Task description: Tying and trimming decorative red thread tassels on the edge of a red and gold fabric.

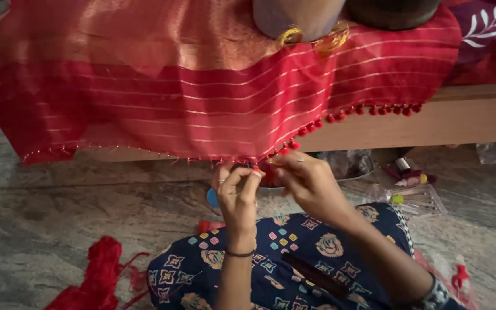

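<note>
Pinching the hem of the red cloth (202, 109) with left hand (237, 195) and right hand (308, 183), fingertips pressed together beside red tassels (340, 116).

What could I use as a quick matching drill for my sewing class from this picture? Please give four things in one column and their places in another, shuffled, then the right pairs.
Things:
1. red cloth with tassels
2. heap of red thread
3. left hand
4. clear plastic packet

Places:
A. on the stone floor at the person's right, below the wooden ledge
B. draped over the wooden ledge
C. pinching at the cloth's lower hem, beside the right hand
D. on the floor at the person's left, beside the patterned blue garment

Pairs: 1-B, 2-D, 3-C, 4-A
</note>
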